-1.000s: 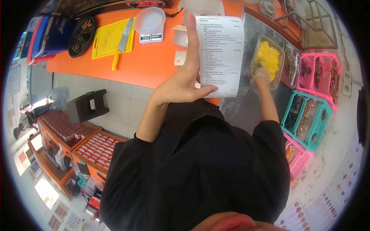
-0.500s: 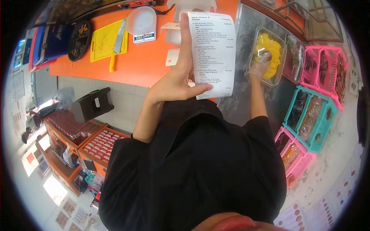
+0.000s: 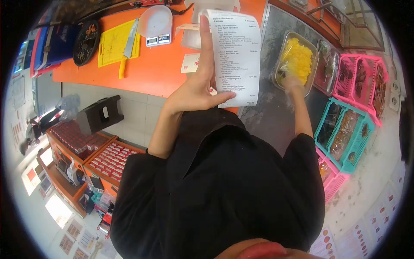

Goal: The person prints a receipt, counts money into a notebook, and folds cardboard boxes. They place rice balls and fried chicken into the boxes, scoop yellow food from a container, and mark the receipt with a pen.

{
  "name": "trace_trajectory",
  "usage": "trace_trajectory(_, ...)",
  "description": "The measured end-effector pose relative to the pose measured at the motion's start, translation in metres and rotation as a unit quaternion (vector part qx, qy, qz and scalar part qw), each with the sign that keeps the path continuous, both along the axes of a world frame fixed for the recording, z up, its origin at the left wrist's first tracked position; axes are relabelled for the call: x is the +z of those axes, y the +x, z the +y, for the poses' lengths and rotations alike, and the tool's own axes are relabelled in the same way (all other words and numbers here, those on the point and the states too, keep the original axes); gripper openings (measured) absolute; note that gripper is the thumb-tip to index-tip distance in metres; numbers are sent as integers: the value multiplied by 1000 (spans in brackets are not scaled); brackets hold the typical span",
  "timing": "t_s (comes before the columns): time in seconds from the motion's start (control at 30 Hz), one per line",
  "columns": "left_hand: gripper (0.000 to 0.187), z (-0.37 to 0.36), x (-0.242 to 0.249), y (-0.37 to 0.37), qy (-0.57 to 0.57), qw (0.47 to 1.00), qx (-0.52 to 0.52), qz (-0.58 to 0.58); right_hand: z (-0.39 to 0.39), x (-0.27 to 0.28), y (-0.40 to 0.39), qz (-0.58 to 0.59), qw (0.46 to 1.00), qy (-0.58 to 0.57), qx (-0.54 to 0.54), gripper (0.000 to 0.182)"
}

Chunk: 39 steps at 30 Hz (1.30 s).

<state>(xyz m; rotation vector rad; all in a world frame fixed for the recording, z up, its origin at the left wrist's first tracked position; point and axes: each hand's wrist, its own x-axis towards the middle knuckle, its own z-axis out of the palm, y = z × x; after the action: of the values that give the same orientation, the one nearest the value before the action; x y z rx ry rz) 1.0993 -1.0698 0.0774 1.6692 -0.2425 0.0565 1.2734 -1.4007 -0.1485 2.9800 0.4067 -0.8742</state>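
My left hand (image 3: 196, 86) holds a long printed receipt (image 3: 237, 60) upright, its thumb across the lower edge and its fingers along the left side and behind. My right hand (image 3: 294, 83), in a clear plastic glove, reaches into the near end of a rectangular metal tray (image 3: 311, 88). Yellow crumbly food (image 3: 298, 58) is heaped in that tray. The right fingertips are blurred at the lower left of the heap, near a small dark patch; whether they grip anything cannot be made out.
Left of the receipt are a yellow cutting board (image 3: 110, 47), a knife (image 3: 130, 41), a kitchen scale (image 3: 158, 39) and a black dish (image 3: 82, 54). A second tray (image 3: 328, 64) adjoins the yellow food; pink (image 3: 345, 88) and teal (image 3: 334, 151) baskets hold packets.
My right hand has drawn back from the middle of the yellow food toward the tray's near end. The left hand still holds the receipt, and the view has shifted slightly.
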Motion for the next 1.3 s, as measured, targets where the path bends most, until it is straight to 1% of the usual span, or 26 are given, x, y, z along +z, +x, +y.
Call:
trace_trajectory(0.03, 131, 1, -1, -2, -2, 1000, 3, 5, -2, 4, -6, -22, 998, 14, 61, 51)
trace_trajectory(0.1, 131, 4, -3, -3, 36, 999, -4, 22, 2, 11, 0, -6, 997, 2, 79, 52)
trace_trajectory(0.13, 131, 3, -4, -5, 34, 999, -5, 26, 3, 15, 1, 7, 996, -10, 92, 53)
trace_trajectory(0.17, 131, 2, -5, -6, -2, 1000, -12, 29, 2, 5, 0, 10, 996, -11, 90, 53)
trace_trajectory(0.2, 131, 1, -6, -6, -38, 999, -19, 30, 0, -9, 1, -12, 996, -27, 85, 51)
trace_trajectory(0.27, 131, 1, -9, -8, -53, 998, -16, 30, -10, -21, 4, -36, 995, -45, 78, 49)
trace_trajectory(0.33, 131, 2, -12, -10, -69, 997, -8, 30, -19, -16, 10, 30, 996, 68, 52, 46)
trace_trajectory(0.37, 131, 3, -14, -12, -82, 996, -2, 30, -19, -9, 8, 30, 996, 66, 54, 46)
trace_trajectory(0.43, 131, 4, -12, -15, -93, 995, 7, 30, -16, 5, 4, -33, 997, 66, -36, 40)
trace_trajectory(0.47, 132, 2, -9, -16, -115, 993, 12, 38, -16, -5, 1, -32, 997, 67, -33, 40)
trace_trajectory(0.5, 132, 2, -6, -17, -137, 990, 17, 44, -18, -23, -4, -119, 987, 59, -94, 37)
trace_trajectory(0.53, 132, 2, -6, -18, -136, 989, 22, 44, -19, -39, -9, -203, 966, 51, -153, 34)
trace_trajectory(0.57, 132, 2, -6, -19, -137, 989, 27, 42, -22, -55, -13, -201, 967, 51, -149, 34)
trace_trajectory(0.6, 133, 2, -8, -20, -138, 989, 32, 41, -25, -71, -17, -227, 933, 118, -254, 32)
trace_trajectory(0.63, 133, 3, -11, -22, -138, 989, 33, 44, -22, -75, -19, -248, 882, 183, -357, 31)
trace_trajectory(0.67, 129, 5, -16, -25, -151, 987, 31, 41, -19, -80, -19, -246, 882, 181, -359, 31)
trace_trajectory(0.7, 126, 7, -20, -26, -164, 985, 28, 38, -16, -84, -16, -198, 918, 96, -329, 30)
trace_trajectory(0.73, 126, 8, -22, -26, -164, 985, 25, 39, -10, -79, -15, -150, 944, 10, -295, 30)
trace_trajectory(0.77, 117, 9, -24, -26, -159, 986, 22, 54, 0, -66, -15, -150, 943, 9, -296, 30)
trace_trajectory(0.8, 109, 7, -26, -28, -155, 985, 19, 71, 12, -49, -18, -114, 973, -35, -197, 33)
trace_trajectory(0.83, 109, 6, -29, -29, -156, 985, 15, 70, 17, -40, -18, -77, 990, -76, -95, 39)
trace_trajectory(0.9, 96, 5, -36, -30, -161, 984, 23, 67, 16, -50, -16, -67, 992, -54, -89, 38)
trace_trajectory(1.0, 94, 5, -42, -30, -153, 987, 33, 48, 4, -46, -7, -25, 997, -2, -74, 41)
trace_trajectory(1.1, 97, 3, -44, -32, -172, 982, 44, 58, -4, -38, -2, -20, 997, 12, -79, 45)
trace_trajectory(1.3, 104, 6, -44, -38, -177, 981, 40, 68, -9, -51, 1, -58, 993, 16, -106, 52)
